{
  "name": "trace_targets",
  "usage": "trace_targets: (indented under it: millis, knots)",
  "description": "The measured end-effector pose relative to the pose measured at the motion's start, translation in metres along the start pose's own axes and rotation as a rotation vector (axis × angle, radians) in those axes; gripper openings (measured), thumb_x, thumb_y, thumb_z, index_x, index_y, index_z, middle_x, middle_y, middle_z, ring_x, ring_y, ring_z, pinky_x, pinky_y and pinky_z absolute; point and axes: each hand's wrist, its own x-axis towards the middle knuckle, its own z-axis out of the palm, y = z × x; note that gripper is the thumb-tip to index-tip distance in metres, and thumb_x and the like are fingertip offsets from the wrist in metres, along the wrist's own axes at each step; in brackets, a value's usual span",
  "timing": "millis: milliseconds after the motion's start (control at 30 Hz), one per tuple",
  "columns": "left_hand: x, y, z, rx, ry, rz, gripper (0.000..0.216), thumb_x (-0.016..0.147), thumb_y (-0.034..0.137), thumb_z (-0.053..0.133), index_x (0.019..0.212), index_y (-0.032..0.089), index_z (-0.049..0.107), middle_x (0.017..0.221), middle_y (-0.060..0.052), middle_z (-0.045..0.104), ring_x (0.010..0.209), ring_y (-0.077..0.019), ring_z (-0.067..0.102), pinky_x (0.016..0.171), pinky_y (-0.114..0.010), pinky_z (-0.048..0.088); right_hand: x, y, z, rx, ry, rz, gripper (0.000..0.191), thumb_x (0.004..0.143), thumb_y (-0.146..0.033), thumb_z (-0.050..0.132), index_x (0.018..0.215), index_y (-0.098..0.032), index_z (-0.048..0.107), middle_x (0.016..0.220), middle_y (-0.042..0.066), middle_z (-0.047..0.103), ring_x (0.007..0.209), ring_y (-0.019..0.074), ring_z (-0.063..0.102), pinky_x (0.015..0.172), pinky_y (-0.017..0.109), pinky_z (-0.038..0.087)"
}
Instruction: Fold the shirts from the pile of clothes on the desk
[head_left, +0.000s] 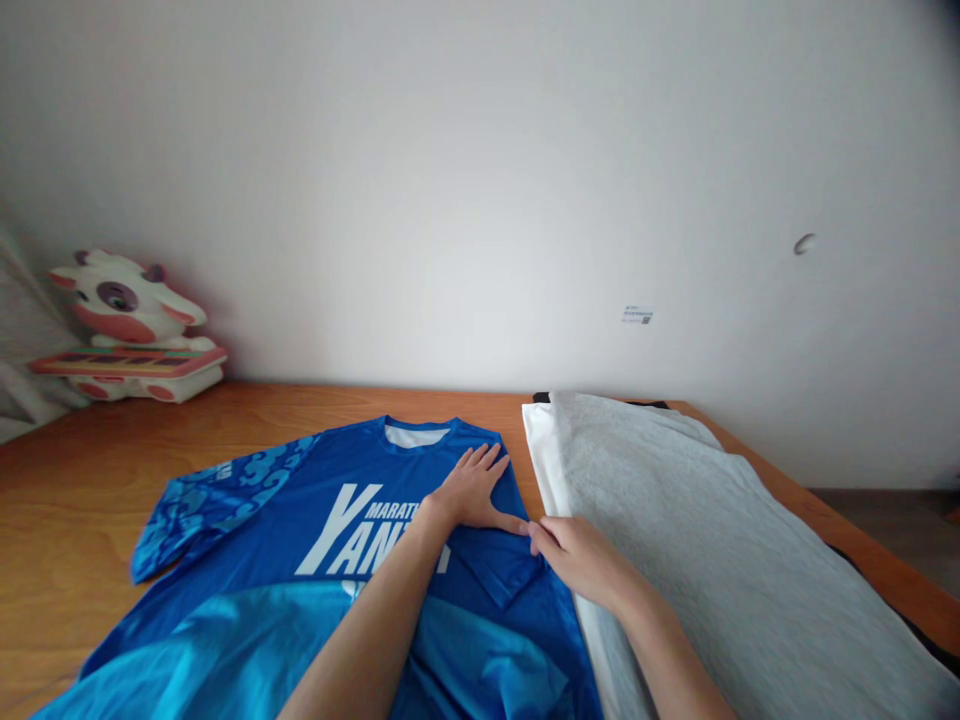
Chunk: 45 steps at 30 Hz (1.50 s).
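Observation:
A blue T-shirt (330, 510) with white lettering lies front up, its collar toward the wall and its lower part lighter blue and rumpled. The sleeve on the left is spread outward and patterned; the one on the right is folded in over the body. Flat on the upper right of the shirt rests my left hand (474, 488), fingers spread. My right hand (574, 555) is closed at the shirt's right edge by the folded sleeve, fingertips pinched on the fabric. Its thumb and forefinger are close to my left thumb.
Grey and white garments (675, 520) lie in a stack at the right, with black cloth showing beneath. A toy cow with a keyboard (142, 330) stands at the back left of the wooden table (67, 480). Behind is a pale wall (450, 200) with a small label (637, 315).

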Motion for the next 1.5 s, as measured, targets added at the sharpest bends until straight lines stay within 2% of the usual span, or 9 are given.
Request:
trace_targets:
  millis: [167, 400, 500, 667, 767, 867, 1133, 1333, 1500]
  knots:
    - [-0.001, 0.012, -0.011, 0.048, 0.062, 0.056, 0.097, 0.068, 0.087, 0.063, 0.138, 0.020, 0.058, 0.141, -0.015, 0.059, 0.130, -0.0350, 0.053, 0.114, -0.044, 0.036, 0.000, -0.002, -0.003, 0.007, -0.004, 0.022, 0.046, 0.103, -0.032, 0.035, 0.078, -0.022, 0.072, 0.075, 0.004, 0.073, 0.074, 0.0175, 0.066, 0.067, 0.027, 0.035]
    - [-0.012, 0.012, -0.006, -0.044, 0.066, 0.022, 0.097, 0.073, 0.083, 0.064, 0.145, 0.019, 0.052, 0.150, -0.015, 0.053, 0.139, -0.0339, 0.046, 0.119, -0.047, 0.031, 0.004, 0.000, 0.001, -0.116, 0.005, 0.023, 0.042, 0.102, -0.024, 0.037, 0.076, -0.022, 0.069, 0.082, 0.006, 0.077, 0.078, 0.0176, 0.067, 0.066, 0.027, 0.032]
    - [-0.017, 0.018, -0.008, -0.021, 0.118, -0.011, 0.093, 0.075, 0.082, 0.062, 0.143, 0.020, 0.054, 0.144, -0.015, 0.057, 0.134, -0.0349, 0.050, 0.115, -0.049, 0.037, 0.007, 0.002, 0.004, -0.133, 0.067, 0.038, 0.044, 0.106, -0.029, 0.032, 0.085, -0.021, 0.070, 0.090, 0.009, 0.078, 0.084, 0.0191, 0.069, 0.066, 0.028, 0.032]
    - [-0.023, 0.032, -0.011, -0.030, 0.091, -0.033, 0.068, 0.083, 0.072, 0.063, 0.130, 0.022, 0.064, 0.132, -0.013, 0.065, 0.124, -0.0341, 0.059, 0.108, -0.047, 0.045, 0.010, 0.003, 0.003, -0.069, 0.111, 0.083, 0.050, 0.108, -0.033, 0.027, 0.082, -0.022, 0.068, 0.082, 0.007, 0.076, 0.080, 0.0177, 0.068, 0.067, 0.027, 0.033]
    - [-0.028, 0.037, -0.003, -0.071, 0.121, -0.084, 0.070, 0.082, 0.069, 0.064, 0.134, 0.022, 0.061, 0.139, -0.013, 0.063, 0.132, -0.0340, 0.055, 0.114, -0.049, 0.040, 0.011, 0.004, 0.004, -0.045, 0.118, 0.099, 0.049, 0.107, -0.033, 0.029, 0.080, -0.021, 0.068, 0.081, 0.007, 0.076, 0.079, 0.0179, 0.068, 0.067, 0.027, 0.033]
    - [-0.033, 0.037, 0.005, -0.093, 0.128, -0.125, 0.086, 0.078, 0.077, 0.062, 0.142, 0.022, 0.053, 0.151, -0.014, 0.053, 0.142, -0.0358, 0.046, 0.121, -0.055, 0.028, 0.011, 0.003, 0.004, -0.037, 0.124, 0.108, 0.050, 0.107, -0.036, 0.028, 0.080, -0.021, 0.068, 0.080, 0.007, 0.075, 0.078, 0.0181, 0.067, 0.066, 0.027, 0.033]
    - [-0.037, 0.031, 0.008, -0.087, 0.065, -0.069, 0.117, 0.066, 0.089, 0.061, 0.157, 0.023, 0.031, 0.160, -0.015, 0.040, 0.149, -0.0374, 0.033, 0.124, -0.059, 0.016, 0.011, 0.004, 0.007, -0.054, 0.141, 0.099, 0.050, 0.106, -0.041, 0.024, 0.081, -0.023, 0.063, 0.081, 0.007, 0.075, 0.080, 0.0201, 0.069, 0.065, 0.028, 0.032]
    - [-0.039, 0.028, 0.010, -0.087, 0.037, -0.024, 0.124, 0.063, 0.091, 0.059, 0.160, 0.023, 0.024, 0.165, -0.014, 0.031, 0.152, -0.0378, 0.026, 0.125, -0.059, 0.011, 0.009, 0.007, 0.015, -0.070, 0.143, -0.027, 0.015, 0.096, -0.037, 0.050, 0.093, -0.024, 0.056, 0.083, 0.002, 0.071, 0.077, 0.0187, 0.066, 0.065, 0.027, 0.035]
    - [-0.041, 0.027, 0.010, -0.083, 0.017, 0.006, 0.124, 0.063, 0.093, 0.057, 0.161, 0.026, 0.024, 0.166, -0.012, 0.027, 0.153, -0.0380, 0.022, 0.124, -0.061, 0.008, 0.009, 0.009, 0.016, -0.016, 0.107, -0.050, 0.011, 0.092, -0.035, 0.057, 0.093, -0.025, 0.055, 0.077, -0.001, 0.067, 0.073, 0.0176, 0.062, 0.067, 0.027, 0.037]
